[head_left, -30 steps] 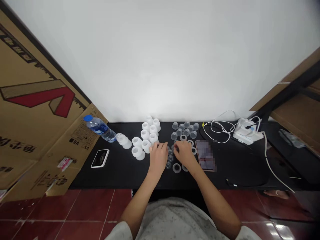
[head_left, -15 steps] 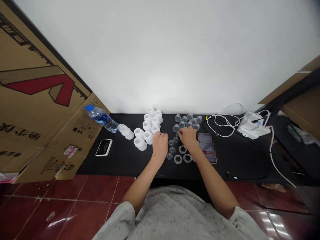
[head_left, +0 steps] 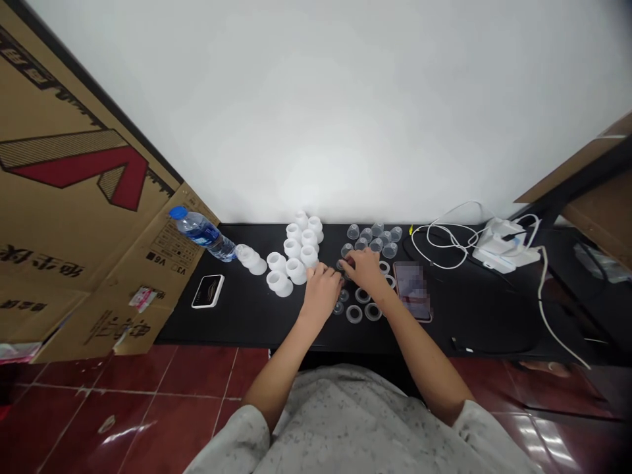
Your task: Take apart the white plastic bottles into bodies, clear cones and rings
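Note:
My right hand (head_left: 364,268) is closed, thumb and fingers pinched at a small clear stepped piece (head_left: 340,264), low on the black table. Close to its left, my left hand (head_left: 323,288) has curled fingers, fingertips over the small clear pieces; what they hold, if anything, is hidden. More small clear pieces (head_left: 338,308) lie just below the hands. Clear flat rings (head_left: 354,314) lie below and right of my right hand, partly covered by it. Behind it stand several clear dome caps (head_left: 377,229). White wide-mouthed plastic parts (head_left: 295,269) stand in rows left of my left hand.
Left on the black table (head_left: 241,316) are a tilted-looking water bottle (head_left: 205,234), translucent white parts (head_left: 251,259) and a white flat box (head_left: 208,291). A phone (head_left: 413,293) lies right of the rings. Beyond are a white power strip (head_left: 501,247) and cables. A large carton (head_left: 74,197) stands left.
My right hand has moved left with the small clear piece, closer to my left hand. My left hand has shifted slightly right, its fingers now over the small clear pieces.

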Available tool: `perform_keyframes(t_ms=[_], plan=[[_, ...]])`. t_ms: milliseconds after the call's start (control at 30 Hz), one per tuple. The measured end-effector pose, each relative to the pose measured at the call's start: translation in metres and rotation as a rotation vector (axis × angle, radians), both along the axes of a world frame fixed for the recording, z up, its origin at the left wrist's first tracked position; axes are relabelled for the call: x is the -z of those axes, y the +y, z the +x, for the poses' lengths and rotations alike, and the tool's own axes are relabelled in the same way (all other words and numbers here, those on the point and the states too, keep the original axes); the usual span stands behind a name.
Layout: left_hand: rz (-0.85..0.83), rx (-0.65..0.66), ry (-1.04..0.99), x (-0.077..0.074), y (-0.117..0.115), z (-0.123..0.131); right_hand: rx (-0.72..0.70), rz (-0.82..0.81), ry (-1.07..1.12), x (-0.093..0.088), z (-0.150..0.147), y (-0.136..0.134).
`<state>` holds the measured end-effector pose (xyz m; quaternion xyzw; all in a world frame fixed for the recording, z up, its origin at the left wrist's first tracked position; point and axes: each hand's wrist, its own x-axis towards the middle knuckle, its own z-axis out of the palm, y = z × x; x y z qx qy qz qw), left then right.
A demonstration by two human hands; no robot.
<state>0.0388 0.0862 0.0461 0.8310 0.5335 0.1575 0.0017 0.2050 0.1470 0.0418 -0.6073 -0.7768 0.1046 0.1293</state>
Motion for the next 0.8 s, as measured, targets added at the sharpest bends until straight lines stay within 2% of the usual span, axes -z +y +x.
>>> perform_keyframes(t_ms=[267, 533, 800], plan=[[0.008, -0.022, 0.044, 0.001, 0.002, -0.004, -0.095, -0.099, -0.155, -0.014, 0.01, -0.014], [-0.043, -0.018, 0.029, -0.003, 0.004, -0.009, -0.139, -0.06, -0.133, -0.011, -0.007, -0.012], [-0.047, 0.023, 0.031, -0.006, 0.004, -0.01, -0.131, -0.065, -0.076, -0.003, 0.002, -0.012]])
